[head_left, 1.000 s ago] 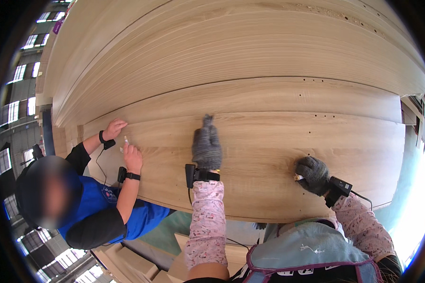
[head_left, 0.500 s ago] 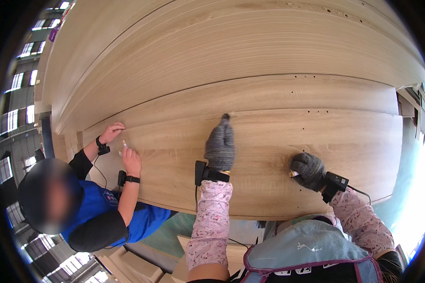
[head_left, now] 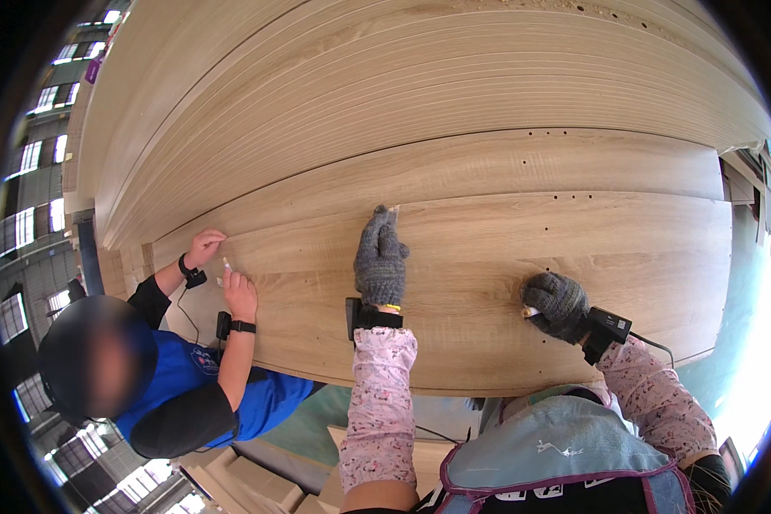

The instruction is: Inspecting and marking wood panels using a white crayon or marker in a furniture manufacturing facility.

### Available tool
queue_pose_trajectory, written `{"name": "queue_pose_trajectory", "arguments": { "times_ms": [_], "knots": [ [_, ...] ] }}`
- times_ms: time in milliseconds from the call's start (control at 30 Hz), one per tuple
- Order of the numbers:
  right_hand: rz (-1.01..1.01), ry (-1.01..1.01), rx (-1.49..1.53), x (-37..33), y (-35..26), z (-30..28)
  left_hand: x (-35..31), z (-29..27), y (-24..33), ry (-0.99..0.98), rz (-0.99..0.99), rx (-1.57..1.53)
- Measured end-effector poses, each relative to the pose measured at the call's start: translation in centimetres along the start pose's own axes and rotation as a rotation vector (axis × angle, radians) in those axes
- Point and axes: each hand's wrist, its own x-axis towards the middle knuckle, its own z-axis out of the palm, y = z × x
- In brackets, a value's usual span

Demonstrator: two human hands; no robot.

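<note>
In a dark grey knit glove, my left hand reaches to the far edge of the front wood-grain panel. Its fingers are pressed together, and a small flat pale piece shows at the fingertips against that edge. My right hand, gloved alike, is closed in a fist low over the same panel, further right. From the fist pokes the whitish tip of a small stick-like thing; the glove hides the remainder. Small dark drilled holes dot the panel near this hand.
Beyond the front panel, a second panel lies along a grooved stack of boards. At the left, a co-worker in blue has both hands on the panel, one holding a small white-tipped tube. More boards lie below, near the floor.
My left hand has slid left along the panel's far edge, and the pale piece now shows at its fingertips. My right hand stays in nearly the same place, still closed.
</note>
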Motion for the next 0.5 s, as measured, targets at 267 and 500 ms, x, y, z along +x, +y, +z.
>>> {"name": "queue_pose_trajectory", "arguments": {
  "times_ms": [267, 500],
  "knots": [
    [-0.007, -0.014, 0.011, 0.1, 0.2, -0.6, 0.6, 0.1, 0.3, -0.046, -0.005, 0.054],
    [-0.016, -0.005, 0.026, 0.1, 0.3, -1.0, 1.7, 0.4, -0.4, -0.015, 0.056, 0.239]
  ]
}}
